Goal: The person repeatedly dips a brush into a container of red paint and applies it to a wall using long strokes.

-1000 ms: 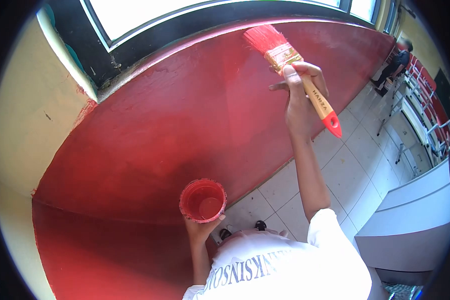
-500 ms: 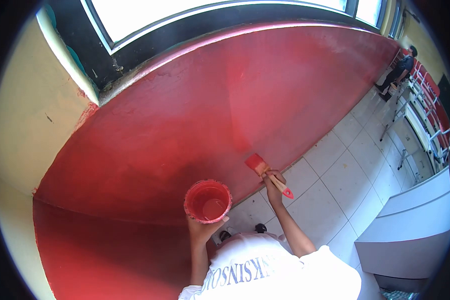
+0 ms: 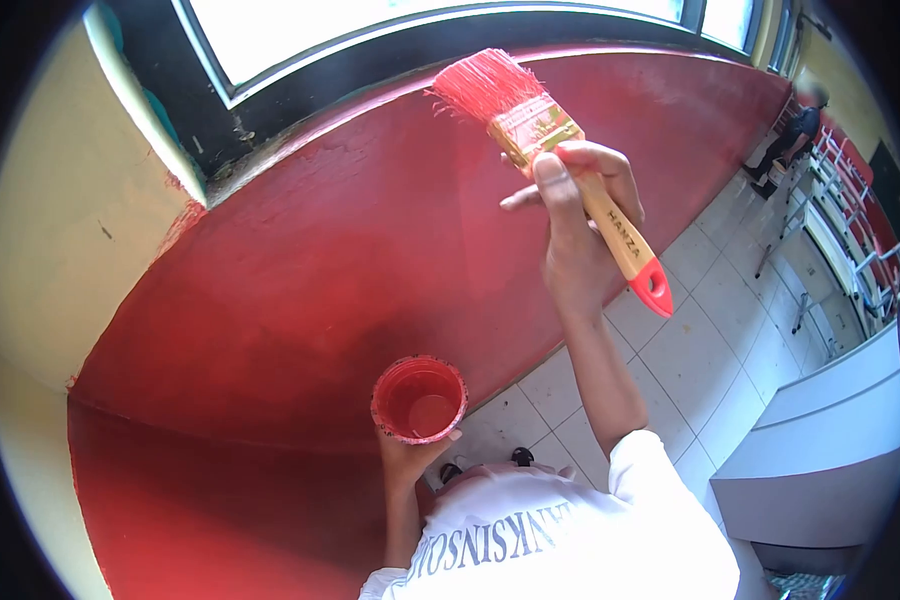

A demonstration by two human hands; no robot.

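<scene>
My right hand (image 3: 580, 215) is closed on the wooden handle of a paintbrush (image 3: 618, 225), raised close in front of me. Its bristles are coated in red and point up and left, and its red handle end hangs down to the right. Lower down, my left hand (image 3: 407, 462) grips a paint bucket (image 3: 419, 400) from below and the side. Some red paint lies in its bottom, and red smears cover its rim. Behind both hands stretches a red wall (image 3: 300, 300), with uneven darker and lighter patches.
Above the wall runs a dark-framed window (image 3: 270, 75). A cream wall (image 3: 80, 220) adjoins at left. White floor tiles (image 3: 700, 330) lie at right, with a pale cabinet-like piece (image 3: 810, 430). Farther off, a person (image 3: 795, 135) stands by desks and chairs (image 3: 855, 220).
My right hand has lifted the paintbrush from low by the wall up toward my face. The left hand with the bucket has hardly moved.
</scene>
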